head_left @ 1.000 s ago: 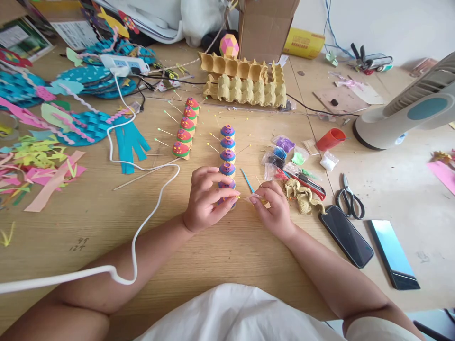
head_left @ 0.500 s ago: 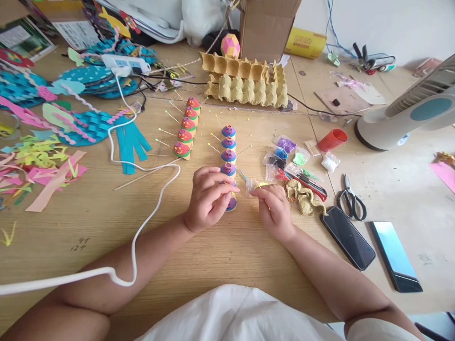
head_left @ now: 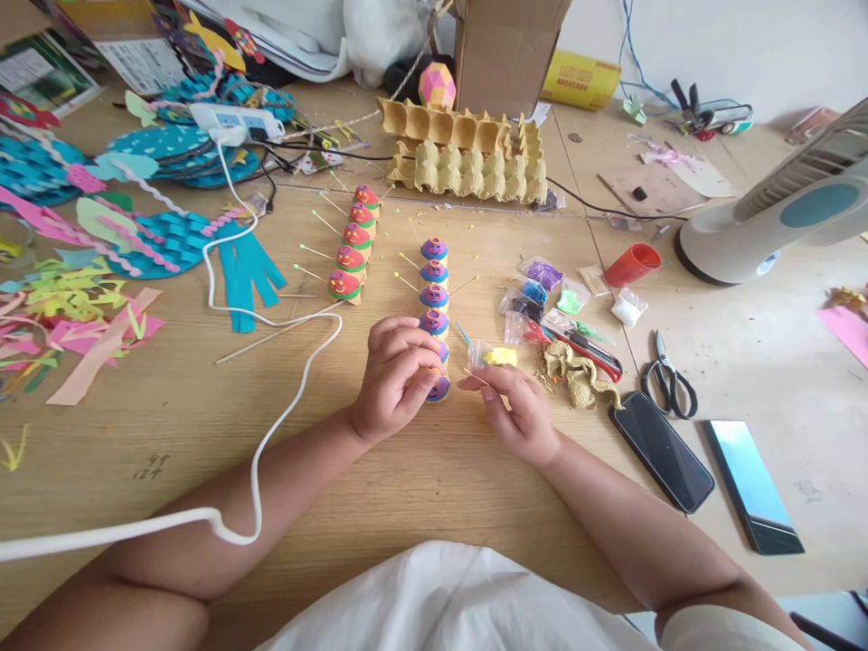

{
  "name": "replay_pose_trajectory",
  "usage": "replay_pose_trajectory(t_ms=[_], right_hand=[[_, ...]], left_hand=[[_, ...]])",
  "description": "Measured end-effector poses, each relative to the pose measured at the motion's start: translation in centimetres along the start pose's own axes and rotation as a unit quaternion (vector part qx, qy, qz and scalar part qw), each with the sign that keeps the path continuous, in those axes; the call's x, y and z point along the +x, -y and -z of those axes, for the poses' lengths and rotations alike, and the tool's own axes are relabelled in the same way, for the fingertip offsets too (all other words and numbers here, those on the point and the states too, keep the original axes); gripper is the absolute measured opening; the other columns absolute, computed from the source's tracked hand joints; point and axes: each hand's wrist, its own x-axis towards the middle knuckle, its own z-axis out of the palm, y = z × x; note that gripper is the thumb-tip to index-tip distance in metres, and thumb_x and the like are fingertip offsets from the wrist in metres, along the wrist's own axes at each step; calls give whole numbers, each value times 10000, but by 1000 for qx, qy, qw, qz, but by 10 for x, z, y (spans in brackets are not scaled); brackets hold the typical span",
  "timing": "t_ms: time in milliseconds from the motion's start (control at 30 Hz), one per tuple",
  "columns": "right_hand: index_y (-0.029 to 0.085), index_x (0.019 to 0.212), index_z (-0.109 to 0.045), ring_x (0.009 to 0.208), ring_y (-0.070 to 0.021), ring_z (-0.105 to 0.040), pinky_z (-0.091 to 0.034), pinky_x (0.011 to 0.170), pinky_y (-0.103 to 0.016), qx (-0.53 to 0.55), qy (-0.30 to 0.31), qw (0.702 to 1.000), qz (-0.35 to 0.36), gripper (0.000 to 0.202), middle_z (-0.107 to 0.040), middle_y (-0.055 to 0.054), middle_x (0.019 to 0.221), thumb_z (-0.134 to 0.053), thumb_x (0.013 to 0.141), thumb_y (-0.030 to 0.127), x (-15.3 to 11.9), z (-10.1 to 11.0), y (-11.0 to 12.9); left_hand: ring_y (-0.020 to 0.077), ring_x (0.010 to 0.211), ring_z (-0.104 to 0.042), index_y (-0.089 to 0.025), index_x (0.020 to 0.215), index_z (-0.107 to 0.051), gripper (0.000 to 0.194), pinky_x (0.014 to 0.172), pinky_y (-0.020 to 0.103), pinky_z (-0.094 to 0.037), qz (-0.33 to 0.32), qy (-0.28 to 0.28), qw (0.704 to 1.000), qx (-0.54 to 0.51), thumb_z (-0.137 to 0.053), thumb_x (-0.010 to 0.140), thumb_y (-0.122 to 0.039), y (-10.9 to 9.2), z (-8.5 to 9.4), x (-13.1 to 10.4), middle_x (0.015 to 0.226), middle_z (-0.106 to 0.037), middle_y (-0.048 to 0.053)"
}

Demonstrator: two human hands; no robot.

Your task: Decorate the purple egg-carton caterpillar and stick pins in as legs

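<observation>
A row of egg-carton cups capped in purple and blue clay, with faces and yellow-tipped sticks, runs away from me. Over its near end is my left hand, thumb and fingers pinched together; whatever is between them is hidden. My right hand is closed on a thin toothpick, which points towards the row's near end. Just beyond my right fingers lies a lump of yellow clay beside a small clear bag. A second row of cups, red and green, stands to the left.
Bags of coloured clay, a utility knife, scissors and two phones lie at right. Egg cartons sit at the back. A white cable crosses my left arm. A fan stands far right.
My left fingertips have drawn in to the thumb. My right hand has tipped the toothpick over to point left, uncovering more yellow clay. The rows stay put.
</observation>
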Motion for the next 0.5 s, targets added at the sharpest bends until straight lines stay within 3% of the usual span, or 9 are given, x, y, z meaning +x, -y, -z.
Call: replay_pose_trajectory(t_ms=[267,367,500], right_hand=[[274,1306,-649,854,-169,-733,-605,769,-338,5,-16,999,32,410,-772,-56,980,-417,1022,91,2,2,3],[265,1274,-672,891,-191,-734,-607,791,-354,-19,-11,998,51,303,-761,-64,982,-564,1005,177,4,-1,9],[254,1324,-636,863,-191,-718,-610,783,-348,-26,-35,994,96,406,-764,-53,956,-738,931,232,2,-6,15]], left_hand=[[254,1129,-551,-251,787,-653,338,1043,486,-436,-55,30,998,-2,-450,1037,-352,-2,1,-2,948,-711,57],[257,1145,-549,-247,807,-629,294,1032,482,-434,-81,37,996,-3,-453,1028,-329,-7,2,-4,962,-706,60],[260,1182,-547,-234,833,-611,288,1040,467,-434,-111,54,992,0,-432,1035,-335,-15,1,-6,981,-700,70]])
